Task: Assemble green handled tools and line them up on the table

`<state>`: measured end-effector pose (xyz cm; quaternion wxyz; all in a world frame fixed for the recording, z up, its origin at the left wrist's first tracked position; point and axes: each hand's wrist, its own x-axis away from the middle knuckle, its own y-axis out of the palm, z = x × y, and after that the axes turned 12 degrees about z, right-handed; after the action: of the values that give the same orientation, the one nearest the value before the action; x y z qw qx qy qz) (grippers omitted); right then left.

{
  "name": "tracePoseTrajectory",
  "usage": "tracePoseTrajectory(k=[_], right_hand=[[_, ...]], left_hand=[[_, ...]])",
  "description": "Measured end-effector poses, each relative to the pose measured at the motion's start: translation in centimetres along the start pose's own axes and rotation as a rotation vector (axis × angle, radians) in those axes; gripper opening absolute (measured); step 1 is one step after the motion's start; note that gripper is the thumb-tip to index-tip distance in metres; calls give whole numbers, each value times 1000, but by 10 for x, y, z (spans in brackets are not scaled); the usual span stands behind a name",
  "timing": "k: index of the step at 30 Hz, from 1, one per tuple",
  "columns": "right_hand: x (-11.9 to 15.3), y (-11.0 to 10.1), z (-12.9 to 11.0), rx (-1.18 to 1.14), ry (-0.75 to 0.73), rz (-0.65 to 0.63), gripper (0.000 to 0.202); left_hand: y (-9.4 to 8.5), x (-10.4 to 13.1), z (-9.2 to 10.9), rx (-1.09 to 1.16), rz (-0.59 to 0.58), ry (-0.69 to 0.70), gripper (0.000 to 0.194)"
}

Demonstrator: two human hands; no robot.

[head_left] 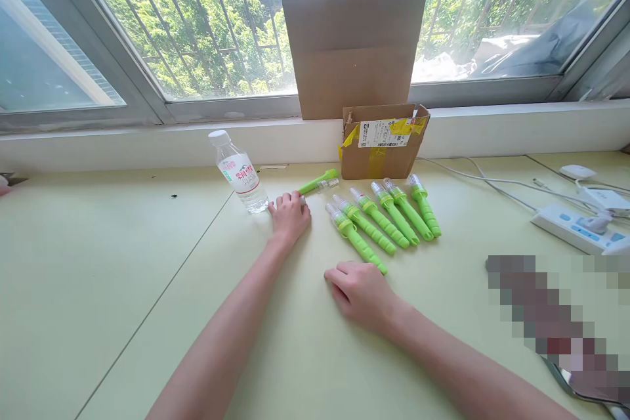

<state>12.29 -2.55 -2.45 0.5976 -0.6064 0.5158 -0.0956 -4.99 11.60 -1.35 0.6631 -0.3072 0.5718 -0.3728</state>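
My left hand (290,216) rests on the table beside the base of a clear water bottle (242,174). Its fingers are bent round a small thing that they mostly hide. Just beyond them lie a green stick (319,181) and a loose clear plastic cap (329,185). Nearer to me, my right hand (361,290) lies on the table with its fingers curled in, and nothing shows in them. It is close to the lower end of the nearest green ribbed stick with a clear top (361,246). Several similar sticks (396,213) lie in a slanted row to its right.
An open cardboard box (378,157) with yellow tape stands against the window ledge, before a tall cardboard sheet (354,33). On the right are a white power strip (581,228), cables (497,180) and a blurred-out object (556,321).
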Motion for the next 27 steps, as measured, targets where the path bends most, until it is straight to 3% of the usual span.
tracePoseTrajectory(k=[9, 14, 27], right_hand=[[0, -1, 0, -5, -4, 8, 14], [1, 0, 0, -3, 2, -1, 14], [0, 1, 0, 7, -9, -8, 14]], left_hand=[[-3, -3, 3, -49, 67, -5, 28], [-3, -13, 5, -15, 39, 12, 23], [10, -28, 7, -2, 54, 32, 17]])
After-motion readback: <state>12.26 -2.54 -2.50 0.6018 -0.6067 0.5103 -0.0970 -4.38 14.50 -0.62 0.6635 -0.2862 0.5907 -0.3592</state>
